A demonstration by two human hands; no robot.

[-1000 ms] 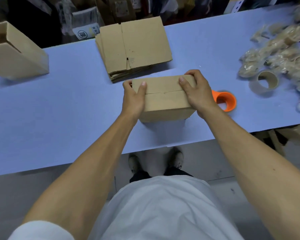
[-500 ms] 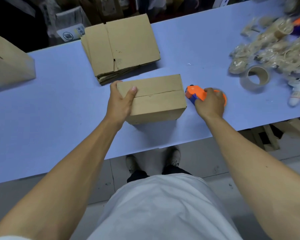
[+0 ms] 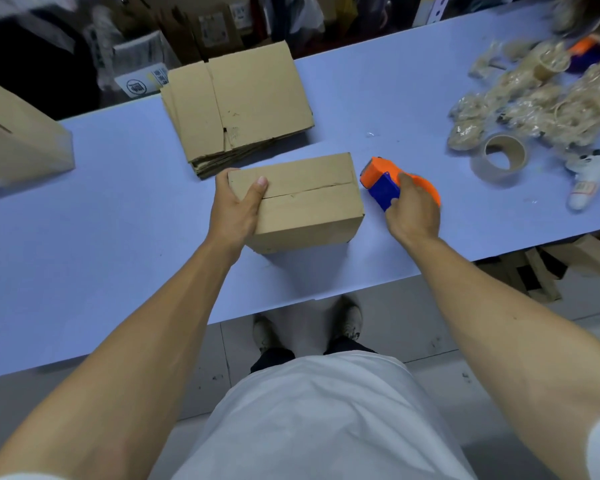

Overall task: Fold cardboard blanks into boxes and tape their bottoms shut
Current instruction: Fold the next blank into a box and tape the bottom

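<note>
On the blue table (image 3: 84, 258), we are steadying the folded box (image 3: 302, 199), seam upward, with our left hand (image 3: 236, 206) gripping its left end, while our right hand (image 3: 413, 209), closed around the orange tape dispenser (image 3: 381, 178) just beside it, should be aligning squarely with the seam.

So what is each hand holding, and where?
Left hand grips the box at its left end; right hand holds the tape dispenser by its back.

Your left hand (image 3: 234, 211) grips the folded box (image 3: 302, 202) on the blue bench (image 3: 101, 237); your right hand (image 3: 414, 211) holds an orange tape dispenser (image 3: 383, 180) just beside it. Flat blanks (image 3: 238, 105) lie behind.
</note>
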